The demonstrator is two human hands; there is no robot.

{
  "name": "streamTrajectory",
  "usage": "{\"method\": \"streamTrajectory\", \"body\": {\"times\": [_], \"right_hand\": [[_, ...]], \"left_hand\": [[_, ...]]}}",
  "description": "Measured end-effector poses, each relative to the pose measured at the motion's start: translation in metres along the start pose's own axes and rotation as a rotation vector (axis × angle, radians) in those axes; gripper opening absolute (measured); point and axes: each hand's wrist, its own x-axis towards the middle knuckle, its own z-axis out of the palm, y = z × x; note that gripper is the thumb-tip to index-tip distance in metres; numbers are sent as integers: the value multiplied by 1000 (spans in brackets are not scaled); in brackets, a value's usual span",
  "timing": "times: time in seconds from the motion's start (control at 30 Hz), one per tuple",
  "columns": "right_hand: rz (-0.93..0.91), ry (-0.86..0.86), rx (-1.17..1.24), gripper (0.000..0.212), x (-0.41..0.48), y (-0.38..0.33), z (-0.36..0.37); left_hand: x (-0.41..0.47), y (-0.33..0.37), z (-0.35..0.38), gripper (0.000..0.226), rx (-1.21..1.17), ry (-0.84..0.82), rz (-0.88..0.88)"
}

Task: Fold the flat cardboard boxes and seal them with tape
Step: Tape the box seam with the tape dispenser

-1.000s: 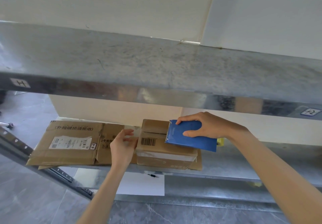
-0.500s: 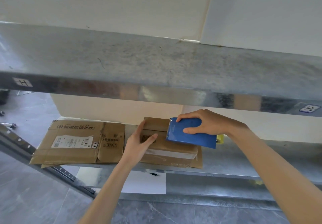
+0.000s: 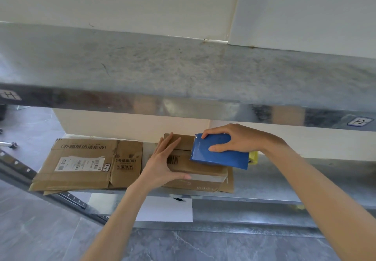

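The right hand (image 3: 240, 138) curls round a blue plastic tape dispenser (image 3: 219, 157) set on the small brown folded cardboard box (image 3: 203, 171), likely to tape its seam, while the left hand (image 3: 162, 165) presses flat-fingered on the box's left end, steadying it on the grey metal shelf (image 3: 274, 185), flaps closed, contents hidden.

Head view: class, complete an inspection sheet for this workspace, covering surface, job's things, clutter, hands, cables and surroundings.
Surface: metal shelf, scuffed, beneath an upper shelf.
Job's things: small folded box on the metal shelf; flat cardboard lying left of it; blue tape dispenser resting on the box top.
Clutter: white paper sheet on the level below; yellow item behind the dispenser, unclear.
Hands: left hand flat against the box's left end; right hand grips the dispenser.
Cables: nothing seen.
Surroundings: pale wall, grey tiled floor.
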Motion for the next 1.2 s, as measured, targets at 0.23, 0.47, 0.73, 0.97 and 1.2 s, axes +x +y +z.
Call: {"method": "streamTrajectory", "body": {"times": [0.23, 0.47, 0.73, 0.97, 1.2], "right_hand": [[-3, -69, 58, 32, -4, 2, -3], [-1, -131, 144, 34, -16, 15, -13], [28, -137, 193, 37, -59, 67, -27], [27, -123, 228, 41, -77, 93, -41], [59, -105, 239, 45, -85, 112, -46]], "left_hand": [[-1, -8, 8, 113, 186, 110, 62], [-1, -9, 8, 114, 234, 109, 68], [1, -9, 8, 113, 238, 115, 93], [2, -10, 7, 112, 271, 132, 104], [1, -10, 7, 116, 271, 131, 95]]}}
